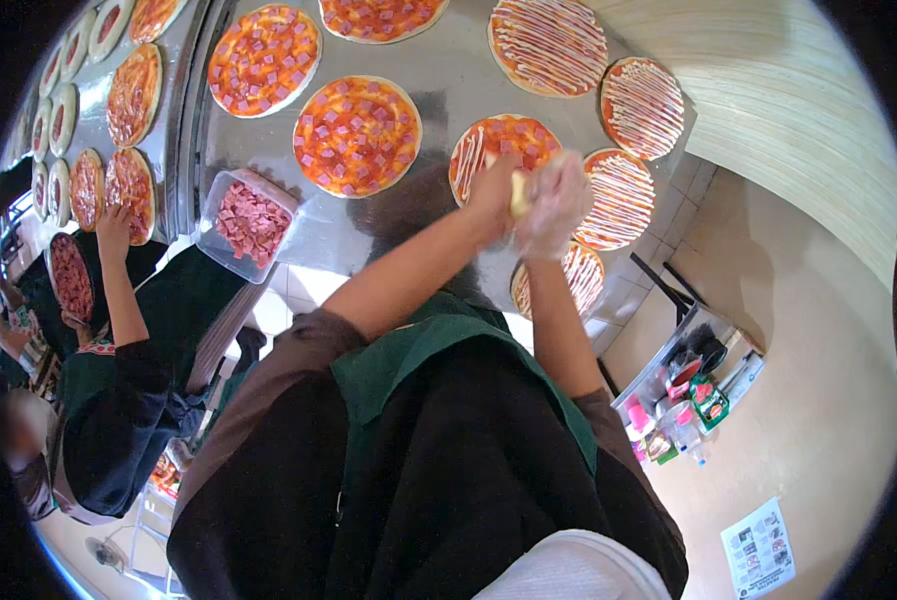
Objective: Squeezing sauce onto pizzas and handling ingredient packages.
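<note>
A piping bag of pale yellow sauce is squeezed between my two hands. My right hand, in a clear plastic glove, wraps the bag and looks blurred. My bare left hand grips it from the other side; its fingertips and the bag's tip are partly hidden. Beneath them lies a round pizza base with red sauce and pink meat cubes, with white zigzag lines on its left part. White-striped pizzas lie to the right, one partly behind my right forearm.
Pizzas with meat cubes but no white lines lie left on the metal table. A plastic tub of pink meat cubes stands at its front edge. Further left, a co-worker's hand touches a pizza. A wall borders the right.
</note>
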Demonstrator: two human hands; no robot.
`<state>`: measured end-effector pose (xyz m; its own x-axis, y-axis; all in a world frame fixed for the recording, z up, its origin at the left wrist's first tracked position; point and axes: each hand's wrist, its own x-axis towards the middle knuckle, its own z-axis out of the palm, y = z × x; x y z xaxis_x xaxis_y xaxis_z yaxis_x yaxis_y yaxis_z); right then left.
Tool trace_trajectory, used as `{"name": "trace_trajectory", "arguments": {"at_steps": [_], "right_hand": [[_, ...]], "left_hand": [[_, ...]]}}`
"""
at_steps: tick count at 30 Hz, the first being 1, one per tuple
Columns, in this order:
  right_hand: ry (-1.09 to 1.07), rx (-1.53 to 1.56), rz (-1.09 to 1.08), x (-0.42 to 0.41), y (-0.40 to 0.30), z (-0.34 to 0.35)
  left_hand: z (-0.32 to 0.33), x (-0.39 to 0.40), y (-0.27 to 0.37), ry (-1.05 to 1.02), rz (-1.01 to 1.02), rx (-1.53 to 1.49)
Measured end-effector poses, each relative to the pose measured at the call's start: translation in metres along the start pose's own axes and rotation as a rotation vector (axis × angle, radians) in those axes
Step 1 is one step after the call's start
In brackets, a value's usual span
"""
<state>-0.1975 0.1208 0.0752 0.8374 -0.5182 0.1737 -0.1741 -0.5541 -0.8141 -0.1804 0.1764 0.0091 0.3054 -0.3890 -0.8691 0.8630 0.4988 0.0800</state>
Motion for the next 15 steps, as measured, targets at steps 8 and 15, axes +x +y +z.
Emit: {"name": "trace_trajectory", "arguments": {"at_steps": [8, 15], "right_hand": [[0.154, -0.709, -0.526, -0.032, 0.005, -0.019], [-0.041, -0.378, -0.09, -0.01, 0.018, -0.02]], "left_hand": [[-0.024, -0.026, -0.038, 0.1, 0.027, -0.112], [0.014, -0.014, -0.008, 0.069, -0.021, -0.007]]}}
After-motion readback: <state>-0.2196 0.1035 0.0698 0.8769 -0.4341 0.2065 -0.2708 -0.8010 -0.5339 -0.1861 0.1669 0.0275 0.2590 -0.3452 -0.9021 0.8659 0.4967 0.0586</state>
